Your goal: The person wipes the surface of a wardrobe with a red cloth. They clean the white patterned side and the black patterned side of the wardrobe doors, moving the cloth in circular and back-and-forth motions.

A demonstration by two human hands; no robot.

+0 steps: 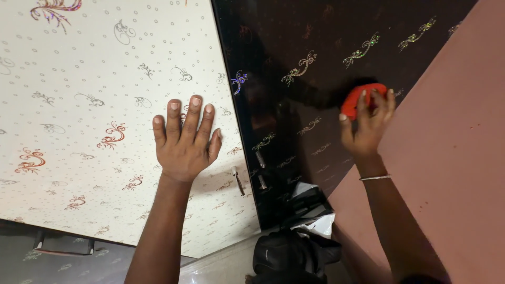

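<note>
1. The right hand (368, 118), upper right of the frame, has its fingers clamped on a red pad (357, 97) pressed to the dark glossy door (294, 63); on that slick face the pad could slide toward the pink wall (452, 147) just beside it (little room there).
2. The left hand (184, 139), fingers spread apart, lies flat on the cream door (79, 94) at centre; it could slip onto the handles (239, 181) near the seam.
3. Open room lies across both doors, up and left.

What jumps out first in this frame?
The left hand lies flat, fingers spread, on the cream patterned door. To its right, the right hand presses a red cloth against the glossy dark door, next to the pink wall. A black bag sits at the bottom centre.
</note>
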